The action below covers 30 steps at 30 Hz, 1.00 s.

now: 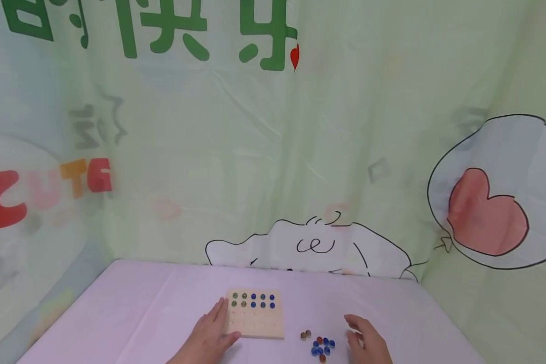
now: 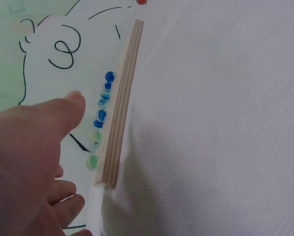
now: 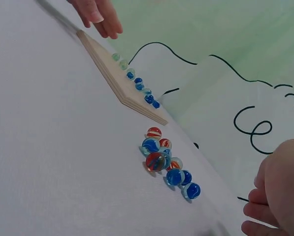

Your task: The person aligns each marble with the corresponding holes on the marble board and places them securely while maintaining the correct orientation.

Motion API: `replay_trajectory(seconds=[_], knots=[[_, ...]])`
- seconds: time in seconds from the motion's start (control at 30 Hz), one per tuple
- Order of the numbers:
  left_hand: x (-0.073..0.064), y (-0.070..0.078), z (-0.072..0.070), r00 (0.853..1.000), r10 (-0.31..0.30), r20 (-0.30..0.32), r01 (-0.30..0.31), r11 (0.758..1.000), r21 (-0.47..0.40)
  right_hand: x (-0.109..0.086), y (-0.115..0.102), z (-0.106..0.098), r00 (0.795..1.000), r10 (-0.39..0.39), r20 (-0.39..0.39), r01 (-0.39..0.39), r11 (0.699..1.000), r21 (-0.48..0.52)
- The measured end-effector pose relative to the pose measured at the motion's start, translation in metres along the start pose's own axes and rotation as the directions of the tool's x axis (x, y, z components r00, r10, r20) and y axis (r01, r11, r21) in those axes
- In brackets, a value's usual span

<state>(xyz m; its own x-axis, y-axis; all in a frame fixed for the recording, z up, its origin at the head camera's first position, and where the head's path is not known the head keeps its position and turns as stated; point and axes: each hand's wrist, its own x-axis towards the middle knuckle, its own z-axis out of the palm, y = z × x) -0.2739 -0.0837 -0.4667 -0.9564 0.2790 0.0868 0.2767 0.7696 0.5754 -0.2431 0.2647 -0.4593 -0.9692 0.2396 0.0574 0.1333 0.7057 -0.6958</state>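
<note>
A light wooden board [image 1: 257, 328] lies on the table with shallow hollows; its two far rows hold glass marbles [image 1: 253, 297], greenish at the left and blue further right. My left hand [image 1: 207, 331] rests at the board's left edge, fingers extended and thumb near its front corner. To the right of the board is a loose cluster of blue and red-orange marbles [image 3: 175, 177]. My right hand [image 1: 367, 341] hovers to the right of that cluster, fingers loosely bent, with nothing seen in it. In the right wrist view its fingers [image 3: 260, 211] are partly cut off.
A pale pinkish cloth covers the table [image 1: 164, 303]. Behind it hangs a light green curtain [image 1: 186, 151] with printed letters and a cartoon outline. Two brownish marbles [image 1: 306, 334] lie slightly apart from the cluster, nearer the board.
</note>
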Motion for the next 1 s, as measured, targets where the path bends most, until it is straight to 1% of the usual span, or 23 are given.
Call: replay_trajectory(seconds=[0.1, 0.2, 0.23, 0.3, 0.43, 0.53, 0.67, 0.8, 1.0], knots=[[-0.004, -0.005, 0.004, 0.997, 0.061, -0.049, -0.060, 0.998, 0.023, 0.001, 0.004, 0.005, 0.998, 0.055, -0.034, -0.053, 0.996, 0.069], [-0.006, -0.007, 0.006, 0.989, 0.116, -0.094, -0.112, 0.993, 0.047, 0.005, 0.006, 0.009, 0.997, 0.076, -0.034, -0.073, 0.993, 0.098], [-0.006, -0.008, 0.007, 0.987, 0.123, -0.101, -0.118, 0.991, 0.056, 0.006, 0.008, 0.010, 0.997, 0.077, -0.031, -0.073, 0.992, 0.104], [-0.007, -0.009, 0.007, 0.988, 0.121, -0.101, -0.114, 0.991, 0.073, 0.007, 0.011, 0.014, 0.997, 0.076, -0.030, -0.072, 0.991, 0.113], [-0.008, -0.010, 0.008, 0.993, 0.087, -0.085, -0.077, 0.990, 0.117, 0.009, 0.016, 0.024, 0.996, 0.087, -0.031, -0.083, 0.991, 0.107], [-0.009, -0.010, 0.008, 0.995, 0.064, -0.071, -0.053, 0.987, 0.149, 0.009, 0.016, 0.029, 0.995, 0.095, -0.026, -0.092, 0.991, 0.099], [-0.009, -0.011, 0.010, 0.998, 0.046, -0.047, -0.036, 0.982, 0.186, 0.009, 0.014, 0.033, 0.994, 0.109, -0.005, -0.108, 0.990, 0.089], [-0.010, -0.012, 0.012, 0.997, 0.056, -0.045, -0.045, 0.974, 0.221, 0.007, 0.013, 0.034, 0.995, 0.099, 0.021, -0.101, 0.992, 0.082], [-0.010, -0.009, 0.014, 0.991, 0.099, -0.092, -0.077, 0.972, 0.224, 0.005, 0.012, 0.037, 0.998, 0.057, 0.017, -0.058, 0.996, 0.063]])
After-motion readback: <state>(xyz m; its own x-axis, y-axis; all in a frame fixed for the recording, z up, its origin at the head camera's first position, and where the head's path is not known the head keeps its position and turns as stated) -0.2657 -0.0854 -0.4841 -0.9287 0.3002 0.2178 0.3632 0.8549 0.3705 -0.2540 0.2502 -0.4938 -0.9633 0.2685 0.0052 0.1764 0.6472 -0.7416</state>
